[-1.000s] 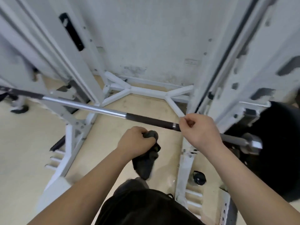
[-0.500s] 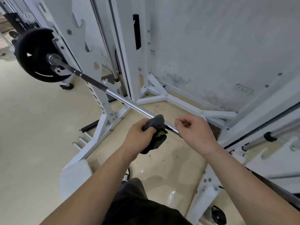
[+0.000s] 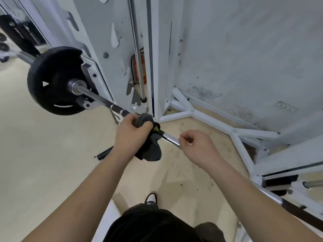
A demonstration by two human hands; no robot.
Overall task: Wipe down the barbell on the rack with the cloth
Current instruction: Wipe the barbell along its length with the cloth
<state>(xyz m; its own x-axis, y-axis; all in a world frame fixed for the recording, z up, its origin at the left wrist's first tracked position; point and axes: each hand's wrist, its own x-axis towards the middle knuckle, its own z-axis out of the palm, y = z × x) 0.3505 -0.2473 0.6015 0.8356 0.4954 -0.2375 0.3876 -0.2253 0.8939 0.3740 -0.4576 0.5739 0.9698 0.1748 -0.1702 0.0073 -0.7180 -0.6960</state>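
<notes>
Left hand (image 3: 132, 135) wrapped over the barbell (image 3: 103, 102), fingers curled tight around the dark cloth (image 3: 148, 147) and pressing it against the shaft; forearm reaching up from lower left. Loose end of the cloth hanging below the bar, with a yellow-green patch showing beside the knuckles. Right hand (image 3: 197, 147) just beside, also fisted on the bar, knuckles up, thumb tucked toward the fingers; whether the fingers fully ring the shaft: cannot tell from above.

Barbell resting across the white rack (image 3: 122, 49), running from upper left to lower right, 1 black weight plate (image 3: 52, 81) on its left end. No containers in view.

Shaft hidden under both hands and behind the right forearm, reappearing at the lower right edge. Red object behind the upright mostly concealed. 1 shoe (image 3: 151, 198) visible on the floor (image 3: 35, 154) below.
</notes>
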